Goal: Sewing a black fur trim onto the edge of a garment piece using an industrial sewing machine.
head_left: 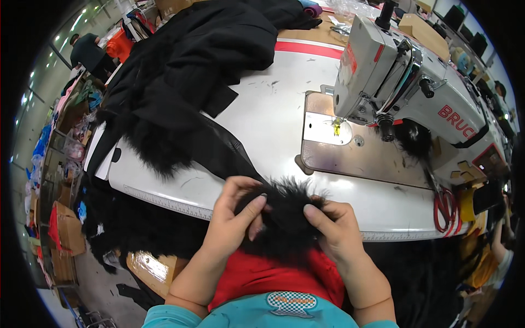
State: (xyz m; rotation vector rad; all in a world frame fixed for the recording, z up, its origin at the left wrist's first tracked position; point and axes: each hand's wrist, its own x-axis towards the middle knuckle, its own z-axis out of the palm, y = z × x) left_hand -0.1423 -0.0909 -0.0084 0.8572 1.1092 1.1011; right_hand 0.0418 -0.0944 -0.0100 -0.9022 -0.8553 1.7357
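Between my two hands, in front of the table edge, is a piece of black fur trim (287, 221). My left hand (235, 213) pinches its left side, with the thumb on top. The right side of the fur is gripped by my right hand (332, 221), thumb also on top; its fingers are partly hidden. A strip of smooth black fabric (221, 150) runs from the fur back to a large heap of black garment (180, 71) on the left of the table. More black fur (158, 147) hangs along that garment's near edge.
A white sewing machine (394, 76) stands at the right, over its metal plate (350, 150). Red-handled scissors (447, 210) lie at the table's right. A ruler strip (164, 201) follows the white table's (290, 82) front edge. Boxes (68, 229) and another person (90, 54) are at far left.
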